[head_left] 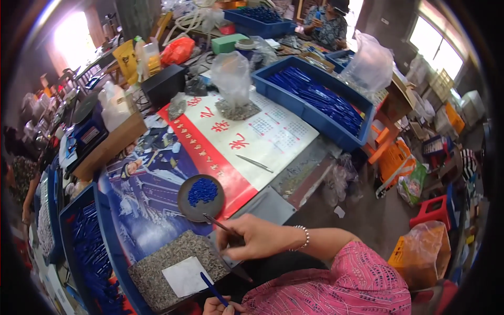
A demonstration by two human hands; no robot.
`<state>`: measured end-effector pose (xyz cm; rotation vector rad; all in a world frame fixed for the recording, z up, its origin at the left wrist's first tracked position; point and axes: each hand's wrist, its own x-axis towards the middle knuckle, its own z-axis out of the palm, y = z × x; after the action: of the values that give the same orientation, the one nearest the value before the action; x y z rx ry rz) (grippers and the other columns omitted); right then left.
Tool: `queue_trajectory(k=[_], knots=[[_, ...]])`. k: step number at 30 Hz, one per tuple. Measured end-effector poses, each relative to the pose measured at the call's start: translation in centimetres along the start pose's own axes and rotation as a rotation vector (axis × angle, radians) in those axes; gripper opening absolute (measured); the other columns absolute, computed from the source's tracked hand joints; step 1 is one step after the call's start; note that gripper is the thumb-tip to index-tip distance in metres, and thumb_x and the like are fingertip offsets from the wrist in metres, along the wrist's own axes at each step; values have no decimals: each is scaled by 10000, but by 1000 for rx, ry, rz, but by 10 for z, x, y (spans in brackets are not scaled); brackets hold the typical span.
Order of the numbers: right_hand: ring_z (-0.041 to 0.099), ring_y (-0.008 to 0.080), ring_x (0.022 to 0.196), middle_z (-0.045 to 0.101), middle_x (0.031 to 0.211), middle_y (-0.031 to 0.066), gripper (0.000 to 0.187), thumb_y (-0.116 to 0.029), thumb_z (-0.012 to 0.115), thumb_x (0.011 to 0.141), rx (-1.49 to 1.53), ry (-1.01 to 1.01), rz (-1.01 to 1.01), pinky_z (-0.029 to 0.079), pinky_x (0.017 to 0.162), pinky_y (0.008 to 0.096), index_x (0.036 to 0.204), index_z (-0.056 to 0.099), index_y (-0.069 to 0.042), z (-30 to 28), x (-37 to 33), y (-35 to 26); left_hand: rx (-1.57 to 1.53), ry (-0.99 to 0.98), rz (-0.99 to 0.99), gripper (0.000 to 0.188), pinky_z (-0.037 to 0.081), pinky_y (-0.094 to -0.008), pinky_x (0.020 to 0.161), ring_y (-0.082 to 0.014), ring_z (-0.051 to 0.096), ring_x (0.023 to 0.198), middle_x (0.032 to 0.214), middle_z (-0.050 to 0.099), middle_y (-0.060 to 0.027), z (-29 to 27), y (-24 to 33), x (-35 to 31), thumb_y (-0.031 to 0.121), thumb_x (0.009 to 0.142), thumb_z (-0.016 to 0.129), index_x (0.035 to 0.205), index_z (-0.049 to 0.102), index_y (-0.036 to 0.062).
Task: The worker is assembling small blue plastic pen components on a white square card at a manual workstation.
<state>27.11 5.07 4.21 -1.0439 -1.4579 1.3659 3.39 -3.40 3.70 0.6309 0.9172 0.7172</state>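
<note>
My left hand [223, 305], low in the picture, is closed around a slim blue pen barrel [211, 285] that slants up over a white paper square [186, 276]. The paper lies on a speckled stone slab [152, 273]. Above and to the right, my right hand [252, 236] grips a thin dark pointed tool [220, 224]; its exact kind is unclear. The tool's tip reaches the near rim of a round grey dish [185, 209] with many small blue pieces [202, 192]. Metal tweezers [254, 163] lie farther away on a calendar sheet [283, 152].
Blue trays of blue pens stand at the left [107, 231] and far right [294, 107]. A plastic bag [231, 79] sits on another stone slab [237, 109]. A black box [164, 85] is behind. Another person [326, 26] sits across the table. A red stool [434, 211] stands right.
</note>
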Motion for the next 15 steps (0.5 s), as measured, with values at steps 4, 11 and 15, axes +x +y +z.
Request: queue_trajectory(k=[4,11,15], knots=[[495,35,582,549,715,-16,115,-47,620,805,361,-75,99,397,496,193,891,547,-25,16,-22,11,28,8,15,206,473,-230,540,-160,562,548,765,589,-131,11,-1,2,-12,897,452,1102,464,2],[442,43,450,553,678,10,95,-30,608,781,748,-131,315,330,389,180,861,566,-3,33,-45,20,53,20,16,224,473,-233,534,-175,561,538,764,587,-145,22,-2,1,-15,892,443,1117,447,-9],[445,48,465,587,732,42,99,-24,624,801,949,-170,383,346,423,179,880,578,13,38,-50,30,22,41,23,239,468,-234,521,-177,550,520,760,588,-151,23,-7,-2,-5,891,444,1130,438,-12]])
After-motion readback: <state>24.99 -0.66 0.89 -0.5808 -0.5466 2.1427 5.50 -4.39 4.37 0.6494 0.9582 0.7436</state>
